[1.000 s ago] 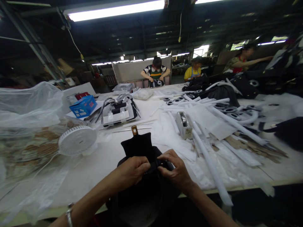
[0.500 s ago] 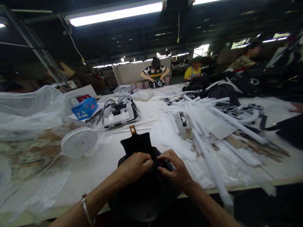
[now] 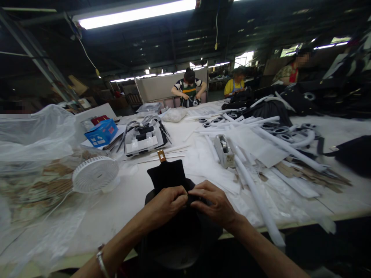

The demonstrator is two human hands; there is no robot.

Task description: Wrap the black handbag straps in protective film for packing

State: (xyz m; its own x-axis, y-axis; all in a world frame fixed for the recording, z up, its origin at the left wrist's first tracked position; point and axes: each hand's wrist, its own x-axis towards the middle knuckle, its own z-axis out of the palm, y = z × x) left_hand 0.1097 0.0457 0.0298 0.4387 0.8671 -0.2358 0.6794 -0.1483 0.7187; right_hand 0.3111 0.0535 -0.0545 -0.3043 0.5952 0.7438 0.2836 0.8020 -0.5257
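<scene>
A black bag [image 3: 174, 247] stands at the table's near edge, its mouth facing me. Its flap [image 3: 167, 173] points away from me and ends in a gold metal clasp [image 3: 161, 155]. My left hand [image 3: 171, 200], with a bangle at the wrist, is closed on the bag's far rim beside the flap. Just right of it, my right hand [image 3: 213, 200] pinches the same dark rim between thumb and fingers. The fingertips of both hands nearly meet. Whatever small part lies between them is too dark to make out.
On the left stand a white fan [image 3: 95, 173], a blue box [image 3: 101, 133] and clear plastic sheeting [image 3: 37, 131]. A tape dispenser [image 3: 223, 150] sits among white foam tubes [image 3: 257, 200] and brown strips. Across the table a person [image 3: 189, 88] handles a dark item.
My right hand has shifted slightly left, closer to my left hand, its fingers more drawn together over the rim. My left hand keeps its hold. The view has moved slightly.
</scene>
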